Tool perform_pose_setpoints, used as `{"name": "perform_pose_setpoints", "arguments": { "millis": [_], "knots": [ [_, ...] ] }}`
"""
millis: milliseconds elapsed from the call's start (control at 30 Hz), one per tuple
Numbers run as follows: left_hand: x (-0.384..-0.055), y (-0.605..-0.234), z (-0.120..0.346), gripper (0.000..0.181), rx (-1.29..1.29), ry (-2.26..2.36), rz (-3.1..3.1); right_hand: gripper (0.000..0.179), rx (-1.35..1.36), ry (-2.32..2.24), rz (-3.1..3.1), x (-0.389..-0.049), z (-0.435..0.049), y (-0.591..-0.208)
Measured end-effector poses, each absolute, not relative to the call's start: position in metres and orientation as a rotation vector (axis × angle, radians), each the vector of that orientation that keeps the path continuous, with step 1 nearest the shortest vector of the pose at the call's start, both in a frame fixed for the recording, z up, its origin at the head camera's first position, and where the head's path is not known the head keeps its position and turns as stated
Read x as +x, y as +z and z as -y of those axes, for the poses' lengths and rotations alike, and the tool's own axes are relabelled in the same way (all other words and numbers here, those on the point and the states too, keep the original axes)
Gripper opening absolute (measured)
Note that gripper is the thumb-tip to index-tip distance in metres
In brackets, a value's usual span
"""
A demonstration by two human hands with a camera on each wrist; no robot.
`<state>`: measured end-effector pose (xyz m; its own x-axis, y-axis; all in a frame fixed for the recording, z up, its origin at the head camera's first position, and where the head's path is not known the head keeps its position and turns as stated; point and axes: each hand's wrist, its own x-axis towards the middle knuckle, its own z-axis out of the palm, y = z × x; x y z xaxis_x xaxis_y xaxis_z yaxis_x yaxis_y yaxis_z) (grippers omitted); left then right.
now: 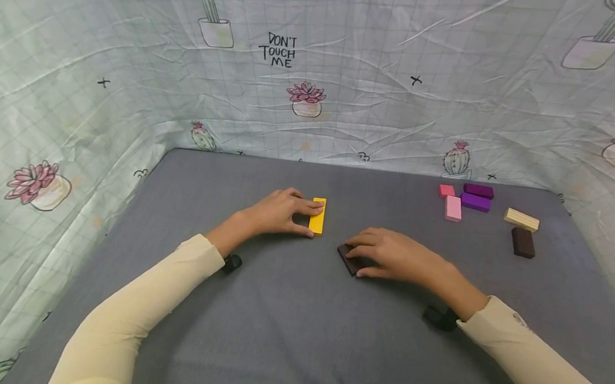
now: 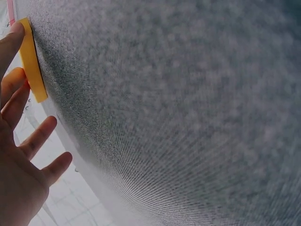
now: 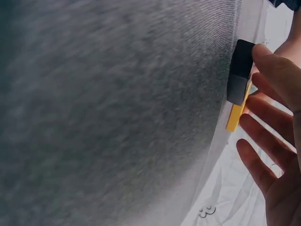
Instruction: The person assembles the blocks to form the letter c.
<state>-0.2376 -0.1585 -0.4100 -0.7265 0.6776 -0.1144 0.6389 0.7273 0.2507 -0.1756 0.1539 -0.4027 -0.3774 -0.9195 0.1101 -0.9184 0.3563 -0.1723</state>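
The left hand (image 1: 284, 211) holds a yellow block (image 1: 317, 218) lying lengthwise on the grey cloth, thumb at its near end and fingers near its far end. In the left wrist view the other fingers of the left hand (image 2: 21, 155) spread away from the yellow block (image 2: 33, 63). To its right, the right hand (image 1: 392, 254) grips a dark brown block (image 1: 348, 260), which lies at a slant. The thumb of the right hand (image 3: 277, 108) touches the dark brown block (image 3: 239, 70) in the right wrist view; its fingers partly hide the block in the head view.
At the back right lie a red block (image 1: 446, 191), a pink block (image 1: 453, 208), two purple blocks (image 1: 476, 202), a cream block (image 1: 521, 219) and another dark brown block (image 1: 523, 243). A cactus-printed cloth (image 1: 369, 100) hangs behind the grey table cloth (image 1: 274, 334) and along its sides.
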Motion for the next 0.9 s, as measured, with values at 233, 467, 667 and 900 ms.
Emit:
{"name": "perform_pose_setpoints", "arguments": {
  "millis": [233, 467, 667, 900],
  "knots": [
    [-0.239, -0.412, 0.159, 0.071, 1.034, 0.314, -2.744, 0.034, -1.744, -0.308, -2.599, -0.173, -0.156, -0.404],
    [-0.24, -0.416, 0.161, 0.071, 1.037, 0.351, -2.745, 0.037, -1.843, -0.323, -2.525, -0.178, -0.139, -0.405],
    [-0.239, -0.415, 0.159, 0.069, 1.028, 0.346, -2.745, 0.042, -1.935, -0.272, -2.498, -0.185, -0.123, -0.408],
    [-0.237, -0.418, 0.158, 0.069, 1.015, 0.331, -2.76, 0.04, -1.936, -0.269, -2.529, -0.186, -0.114, -0.412]
  ]
}}
